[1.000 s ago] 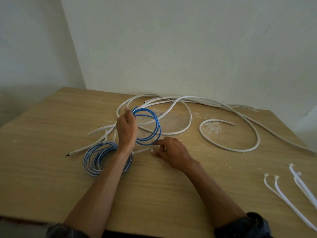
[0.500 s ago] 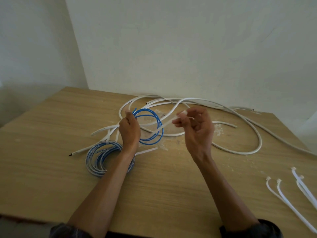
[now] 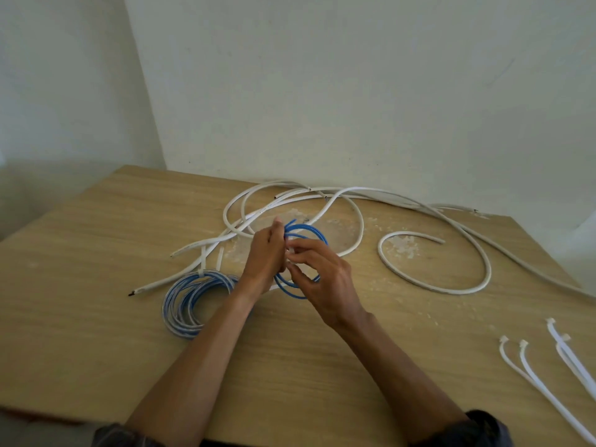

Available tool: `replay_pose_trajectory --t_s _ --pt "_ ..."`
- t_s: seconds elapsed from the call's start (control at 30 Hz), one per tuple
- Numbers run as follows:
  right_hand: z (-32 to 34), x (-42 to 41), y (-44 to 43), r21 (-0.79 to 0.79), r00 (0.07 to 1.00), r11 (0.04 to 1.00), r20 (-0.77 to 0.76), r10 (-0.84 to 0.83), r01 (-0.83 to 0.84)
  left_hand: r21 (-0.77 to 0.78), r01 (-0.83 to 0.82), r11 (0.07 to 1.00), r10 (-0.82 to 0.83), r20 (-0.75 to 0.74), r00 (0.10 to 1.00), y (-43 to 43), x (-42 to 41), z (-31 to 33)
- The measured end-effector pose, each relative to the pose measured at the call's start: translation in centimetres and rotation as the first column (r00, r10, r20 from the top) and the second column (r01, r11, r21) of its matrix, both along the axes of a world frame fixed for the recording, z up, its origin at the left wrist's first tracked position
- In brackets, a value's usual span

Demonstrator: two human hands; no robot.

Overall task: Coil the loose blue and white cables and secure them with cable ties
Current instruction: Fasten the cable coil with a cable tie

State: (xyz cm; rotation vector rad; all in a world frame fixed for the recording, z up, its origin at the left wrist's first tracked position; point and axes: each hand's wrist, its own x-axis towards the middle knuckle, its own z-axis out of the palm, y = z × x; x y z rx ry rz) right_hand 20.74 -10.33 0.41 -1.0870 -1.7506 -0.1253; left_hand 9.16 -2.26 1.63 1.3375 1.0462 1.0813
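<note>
**Gripping a small blue coil while a tie is being pinched against it**

The left hand [image 3: 264, 256] is clenching round the near-left side of a small blue coil [image 3: 309, 228], holding it tilted up just above the surface [image 3: 96, 350]. The right hand [image 3: 325, 285] is reaching in from the right, its thumb and fingertips pinching a short white cable tie [image 3: 292, 250] right beside the left hand's fingers. The rest of that tie is hiding behind the hands, so whether it is already passing round the coil cannot be told. The lower arc of the blue coil is showing below the right hand's fingers.

A second, larger coil of blue and clear-white cable [image 3: 193, 301] is lying flat on the surface just left of the left forearm, which is partly crossing over it. A white band [image 3: 201, 273] is sitting across its far edge.

Loose white cables [image 3: 435, 287] are sprawling over the far half of the surface in wide loops, some running along the foot of the wall [image 3: 354, 91] and one curling into an open hook shape to the right of the hands. Several spare ties [image 3: 532, 379] are lying together near the right edge, well apart from both hands.
</note>
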Motion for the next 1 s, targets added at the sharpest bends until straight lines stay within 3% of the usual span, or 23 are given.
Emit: replay_pose_trajectory --t_s 0.13,0.2,0.27,0.33,0.4,0.5,0.67,0.87,1.0 --pt "-0.3 0.4 0.0 0.017 1.000 1.000 0.020 0.007 -0.007 -0.090 0.088 0.992 -0.084 0.045 0.995 -0.1 -0.1 0.3" --pt "-0.1 0.5 -0.1 0.009 0.999 1.000 -0.032 0.005 -0.004 -0.055 0.093 0.994 -0.088 0.085 0.992 -0.2 -0.1 0.4" --pt "0.6 0.5 -0.3 -0.032 0.981 0.999 -0.190 -0.043 0.037 0.134 0.046 0.990 -0.044 -0.016 0.999 -0.1 0.0 0.3" --pt "1.4 0.7 -0.5 -0.099 0.912 0.994 -0.401 -0.084 0.049 0.368 0.058 0.928 0.000 -0.158 0.987 -0.5 0.4 0.3" --pt "1.9 1.3 -0.4 -0.092 0.864 0.993 -0.491 -0.108 0.071 0.456 0.139 0.879 -0.058 -0.187 0.981 -1.1 1.0 0.3" --pt "2.1 2.3 -0.3 -0.045 0.874 0.991 -0.468 -0.131 0.125 0.475 0.238 0.847 -0.159 -0.201 0.967 -2.1 1.5 0.3" --pt "1.8 2.7 -0.2 0.032 0.897 0.975 -0.402 -0.187 0.218 0.527 0.269 0.807 -0.138 -0.274 0.952 -2.6 1.9 0.5" --pt "1.7 3.0 0.0 0.090 0.922 0.951 -0.287 -0.260 0.297 0.488 0.356 0.797 -0.224 -0.309 0.924 -2.7 1.8 0.9" --pt "1.7 2.7 -0.1 0.047 0.944 0.972 -0.250 -0.214 0.232 0.458 0.388 0.800 -0.241 -0.348 0.906 -2.3 1.5 0.5"
